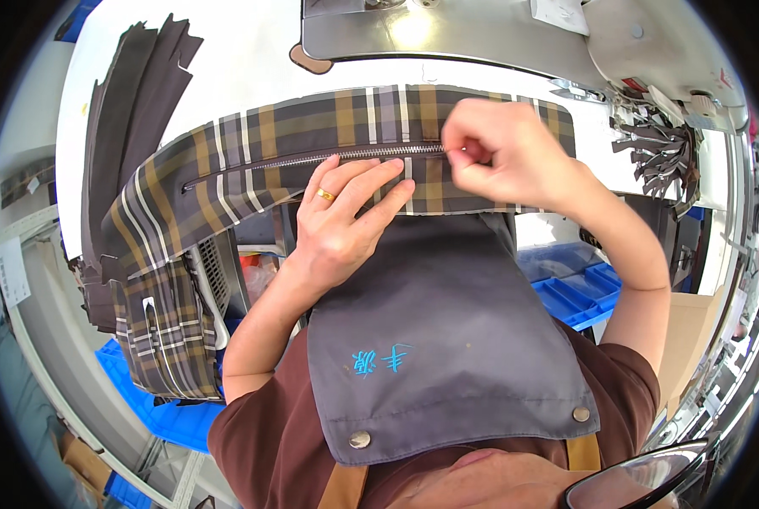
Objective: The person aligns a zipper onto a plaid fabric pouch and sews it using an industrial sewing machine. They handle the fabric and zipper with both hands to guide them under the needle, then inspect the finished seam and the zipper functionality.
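Evidently, the left hand lies flat, fingers loosely spread, upon plaid cloth, its zipper running by the fingertips. The right hand curls closed at the zipper; whether it grips anything, I cannot tell.

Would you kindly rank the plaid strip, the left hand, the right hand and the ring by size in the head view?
1. Plaid strip
2. Left hand and right hand: too alike to rank
3. Ring
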Motion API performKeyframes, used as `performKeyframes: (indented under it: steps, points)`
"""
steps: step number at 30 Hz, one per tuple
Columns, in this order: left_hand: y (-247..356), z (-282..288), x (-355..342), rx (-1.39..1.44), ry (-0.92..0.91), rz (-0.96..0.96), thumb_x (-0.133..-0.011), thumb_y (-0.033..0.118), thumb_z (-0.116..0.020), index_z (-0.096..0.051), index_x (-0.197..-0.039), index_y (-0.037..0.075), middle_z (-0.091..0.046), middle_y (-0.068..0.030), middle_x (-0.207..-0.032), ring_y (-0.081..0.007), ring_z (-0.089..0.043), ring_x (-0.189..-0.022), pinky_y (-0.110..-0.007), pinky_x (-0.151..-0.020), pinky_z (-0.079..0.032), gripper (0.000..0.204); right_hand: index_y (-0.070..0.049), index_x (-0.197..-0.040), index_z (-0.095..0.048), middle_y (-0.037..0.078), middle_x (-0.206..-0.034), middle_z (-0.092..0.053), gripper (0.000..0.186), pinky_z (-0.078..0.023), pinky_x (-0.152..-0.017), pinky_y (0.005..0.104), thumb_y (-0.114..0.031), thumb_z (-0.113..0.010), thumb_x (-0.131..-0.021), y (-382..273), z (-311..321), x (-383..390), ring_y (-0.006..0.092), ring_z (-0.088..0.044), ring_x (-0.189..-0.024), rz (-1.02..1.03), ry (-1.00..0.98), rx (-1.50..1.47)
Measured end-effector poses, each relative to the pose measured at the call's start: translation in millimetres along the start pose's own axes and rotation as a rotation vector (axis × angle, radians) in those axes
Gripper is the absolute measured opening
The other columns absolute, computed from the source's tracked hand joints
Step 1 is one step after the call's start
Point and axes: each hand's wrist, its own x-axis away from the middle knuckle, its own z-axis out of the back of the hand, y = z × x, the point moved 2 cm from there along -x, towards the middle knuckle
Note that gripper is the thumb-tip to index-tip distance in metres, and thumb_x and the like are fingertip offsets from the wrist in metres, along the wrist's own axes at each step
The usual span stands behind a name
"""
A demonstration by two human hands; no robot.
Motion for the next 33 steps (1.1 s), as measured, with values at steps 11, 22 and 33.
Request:
performKeyframes:
  steps: [11,22,33]
  points:
    - [1,1,-1,0.050,-0.001,0.030,-0.061,-0.001,-0.068,-0.071,-0.090,0.012,-0.064,-0.0026,-0.102,-0.0206,-0.059,-0.093,-0.040,-0.089,-0.043,0.032,-0.004,-0.078,-0.053,0.002,-0.075,-0.054,0.010,-0.041,-0.058,0.0202,-0.011,-0.059,-0.081,36,20,39,0.0072,-0.050,-0.063,-0.321,0.272,-0.692]
    - [0,4,-3,0.037,-0.049,0.001,-0.065,-0.001,-0.066,-0.069,-0.089,0.009,-0.065,-0.0042,-0.108,-0.0193,-0.059,-0.097,-0.037,-0.094,-0.038,0.026,-0.004,-0.083,-0.053,-0.003,-0.056,-0.038,0.007,-0.034,-0.042,0.0238,-0.012,-0.053,-0.084,62,41,47,0.0089,-0.037,-0.042,-0.418,0.568,-1.046]
    - [13,6,-13,0.012,-0.088,0.010,-0.069,0.003,-0.067,-0.065,-0.092,0.009,-0.061,-0.0005,-0.101,-0.0161,-0.059,-0.096,-0.041,-0.101,-0.031,0.024,-0.005,-0.092,-0.064,0.007,-0.103,-0.062,0.020,-0.044,-0.084,0.0342,0.002,-0.066,-0.074,17,18,45,0.0249,-0.057,-0.097,0.022,0.339,0.302]
